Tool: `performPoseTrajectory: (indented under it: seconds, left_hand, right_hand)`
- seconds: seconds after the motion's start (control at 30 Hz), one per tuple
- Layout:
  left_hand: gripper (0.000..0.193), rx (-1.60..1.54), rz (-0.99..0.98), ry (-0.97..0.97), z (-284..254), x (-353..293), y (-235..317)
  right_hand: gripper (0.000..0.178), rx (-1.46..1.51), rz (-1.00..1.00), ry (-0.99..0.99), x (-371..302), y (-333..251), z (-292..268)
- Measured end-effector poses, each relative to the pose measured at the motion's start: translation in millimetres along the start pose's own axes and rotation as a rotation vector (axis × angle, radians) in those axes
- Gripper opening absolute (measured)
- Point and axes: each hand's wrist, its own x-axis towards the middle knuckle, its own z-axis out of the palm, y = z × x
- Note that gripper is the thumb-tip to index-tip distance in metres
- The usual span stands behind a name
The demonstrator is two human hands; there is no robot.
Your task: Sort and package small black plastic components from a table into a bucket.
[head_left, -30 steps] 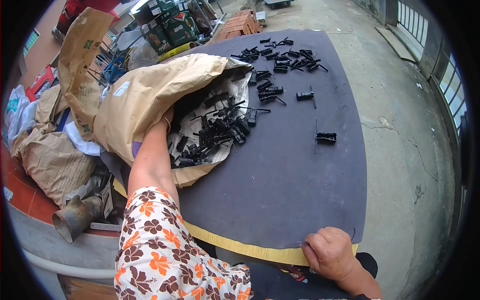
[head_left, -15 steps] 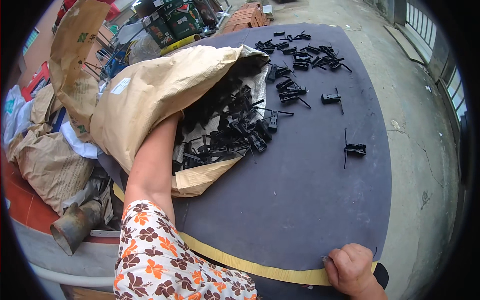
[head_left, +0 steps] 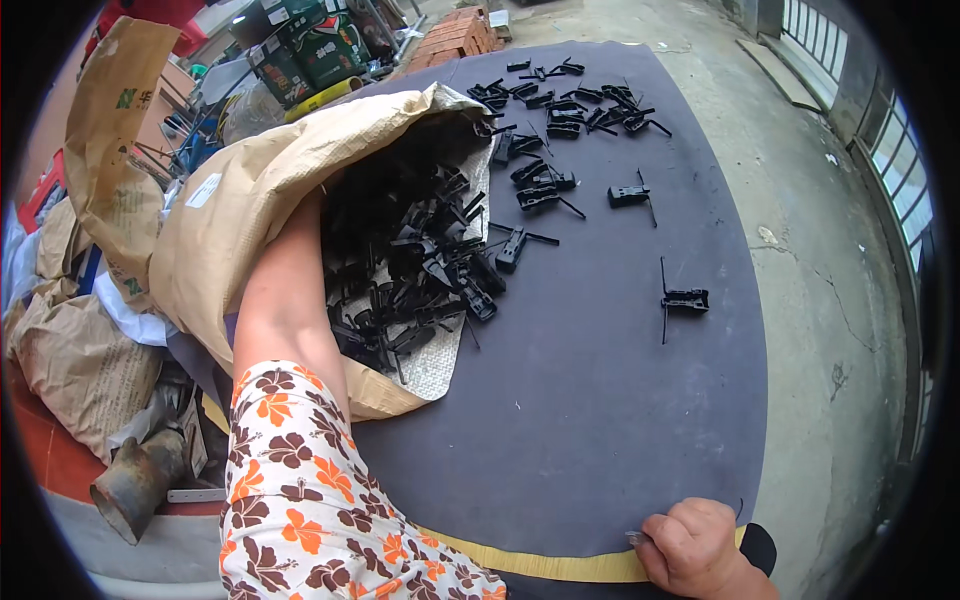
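My left forearm point(head_left: 285, 285) reaches into the mouth of a large brown woven-lined paper sack point(head_left: 240, 190) lying on its side on the table. The hand itself is hidden in the sack's dark inside. Many small black plastic clip-like parts point(head_left: 430, 265) with thin arms fill the opening and rest on its silvery white lining point(head_left: 440, 360). At the table's near right edge my right hand point(head_left: 690, 545) is closed in a fist. A small clear, shiny bit shows by its fingertips, too small to name.
More black parts point(head_left: 565, 120) lie loosely over the far side of the grey table point(head_left: 580, 420), with single ones point(head_left: 686, 300) toward the right. Left of the table are another crumpled brown bag point(head_left: 85, 360), a rusty metal pipe point(head_left: 140, 480) and stacked green boxes point(head_left: 310, 55). Bricks point(head_left: 455, 40) stand behind.
The sack's mouth has opened wider at its lower edge, showing more lining and more black parts. My left arm is still inside it. My right fist stays at the table's edge.
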Motion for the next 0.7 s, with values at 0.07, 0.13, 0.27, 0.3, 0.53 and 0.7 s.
performPoseTrajectory:
  seconds: [0.07,0.13,0.27,0.3,0.53,0.7]
  left_hand:
    - [0.068,-0.002,0.009,-0.015,7,19,18]
    - [0.07,-0.013,0.035,-0.017,11,-12,36]
    - [0.075,0.04,0.041,-0.023,-7,-29,98]
    - [0.077,0.044,0.05,-0.024,-13,-37,109]
    - [0.062,-0.503,-0.273,-0.777,-52,-58,154]
    - [0.05,-0.939,-0.223,-0.778,-63,-104,196]
  right_hand:
    - [0.015,-0.008,0.008,0.009,1,0,2]
    - [0.02,-0.129,-0.007,0.055,5,4,10]
    - [0.018,-0.106,-0.047,0.06,4,12,12]
    - [0.017,-0.114,-0.051,0.072,4,12,12]
    - [0.013,-0.114,-0.095,0.162,5,10,14]
    - [0.013,-0.117,-0.11,0.175,1,13,15]
